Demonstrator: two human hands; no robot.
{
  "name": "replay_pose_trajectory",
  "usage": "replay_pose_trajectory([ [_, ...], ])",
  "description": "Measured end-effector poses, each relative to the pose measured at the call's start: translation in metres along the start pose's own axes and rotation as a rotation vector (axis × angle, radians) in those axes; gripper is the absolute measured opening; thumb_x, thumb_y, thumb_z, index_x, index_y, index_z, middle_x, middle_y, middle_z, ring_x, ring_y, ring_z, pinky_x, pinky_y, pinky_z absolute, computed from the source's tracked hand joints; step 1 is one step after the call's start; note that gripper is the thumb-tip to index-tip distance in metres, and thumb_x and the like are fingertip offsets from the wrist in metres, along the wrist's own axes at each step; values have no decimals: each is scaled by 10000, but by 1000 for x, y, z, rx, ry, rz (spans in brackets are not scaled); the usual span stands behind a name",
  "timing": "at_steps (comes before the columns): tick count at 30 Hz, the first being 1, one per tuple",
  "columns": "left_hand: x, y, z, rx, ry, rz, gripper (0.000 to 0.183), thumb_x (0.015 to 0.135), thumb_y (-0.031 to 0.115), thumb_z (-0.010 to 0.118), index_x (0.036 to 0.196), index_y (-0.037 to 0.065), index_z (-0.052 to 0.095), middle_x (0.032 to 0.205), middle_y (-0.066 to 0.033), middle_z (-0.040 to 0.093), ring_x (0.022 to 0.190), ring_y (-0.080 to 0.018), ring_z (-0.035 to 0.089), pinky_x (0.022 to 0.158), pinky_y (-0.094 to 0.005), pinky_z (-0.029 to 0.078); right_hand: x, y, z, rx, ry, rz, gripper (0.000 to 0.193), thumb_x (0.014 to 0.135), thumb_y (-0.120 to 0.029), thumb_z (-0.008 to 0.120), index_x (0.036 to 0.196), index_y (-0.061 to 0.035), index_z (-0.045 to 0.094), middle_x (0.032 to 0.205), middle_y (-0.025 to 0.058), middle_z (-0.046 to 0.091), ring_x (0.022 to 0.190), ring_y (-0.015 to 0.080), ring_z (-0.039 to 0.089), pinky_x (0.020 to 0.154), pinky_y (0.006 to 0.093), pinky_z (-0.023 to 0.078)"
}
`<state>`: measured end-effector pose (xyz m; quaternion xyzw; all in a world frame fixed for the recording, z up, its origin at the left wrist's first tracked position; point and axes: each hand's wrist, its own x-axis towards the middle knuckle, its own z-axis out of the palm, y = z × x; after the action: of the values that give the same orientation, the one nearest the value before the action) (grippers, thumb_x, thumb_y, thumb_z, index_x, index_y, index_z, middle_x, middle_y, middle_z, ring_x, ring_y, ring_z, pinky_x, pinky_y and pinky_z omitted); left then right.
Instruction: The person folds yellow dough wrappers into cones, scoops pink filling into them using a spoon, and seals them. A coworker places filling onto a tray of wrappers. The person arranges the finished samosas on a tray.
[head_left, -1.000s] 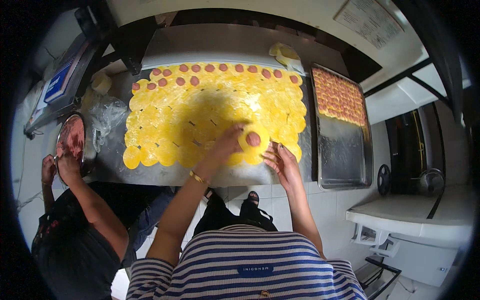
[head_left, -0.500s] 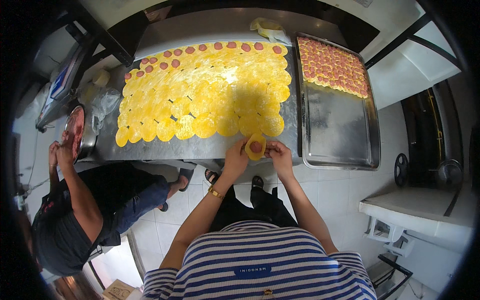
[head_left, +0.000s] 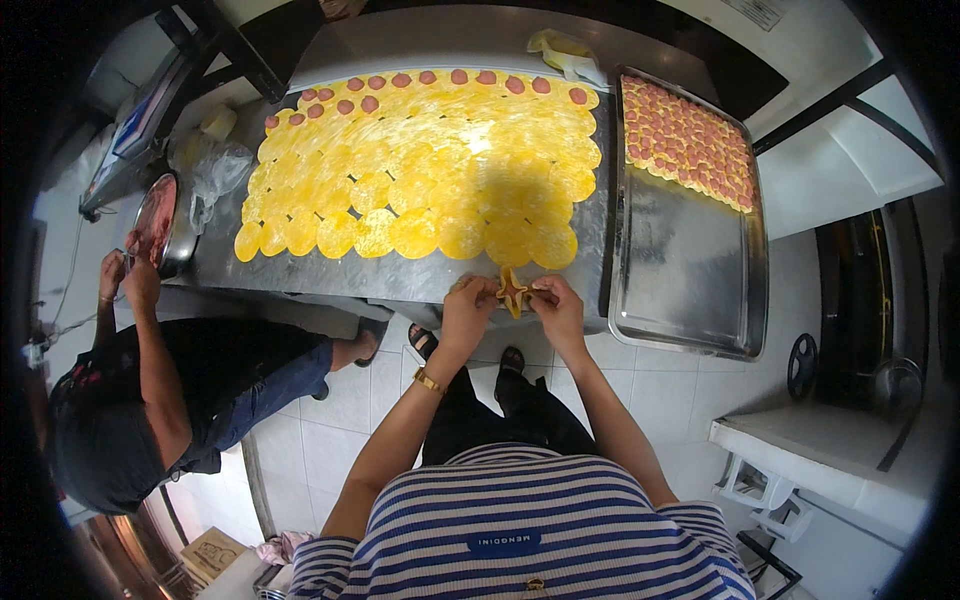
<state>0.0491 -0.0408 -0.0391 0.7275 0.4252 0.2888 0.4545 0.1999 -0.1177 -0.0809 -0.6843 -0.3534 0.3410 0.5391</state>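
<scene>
One tray (head_left: 685, 275) lies right, one bowl (head_left: 184, 242) left; fingers nearly closed, left hand (head_left: 470, 311) and right hand (head_left: 560, 311) pinch one dumpling (head_left: 514, 293).

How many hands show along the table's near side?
4: the wearer's left hand and right hand, both at one yellow wrapper; a co-worker's one hand and other hand, by the filling bowl.

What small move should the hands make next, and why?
Probably a gentle inward squeeze: the left hand and right hand pinch opposite sides of the wrapper, whose edge is folded into points, while filling seems to show between the folds.
</scene>
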Motion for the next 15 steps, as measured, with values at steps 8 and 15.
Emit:
replay_pose_trajectory([
  [8,1,-10,0,-86,-71,56,148,648,-60,631,782,-53,568,1029,-133,598,804,-211,636,654,-280,510,-8,-17,-2,-214,-60,-276,295,659,102,626,925,-25,610,932,100,591,819,213,620,706,281,507],
  [15,1,-9,-1,30,-63,72,162,641,-47,665,756,-39,550,981,-147,602,793,-244,640,667,-300,529,3,-19,-1,-94,-49,-286,239,670,79,633,892,-1,599,877,118,596,792,239,623,687,294,504],
])
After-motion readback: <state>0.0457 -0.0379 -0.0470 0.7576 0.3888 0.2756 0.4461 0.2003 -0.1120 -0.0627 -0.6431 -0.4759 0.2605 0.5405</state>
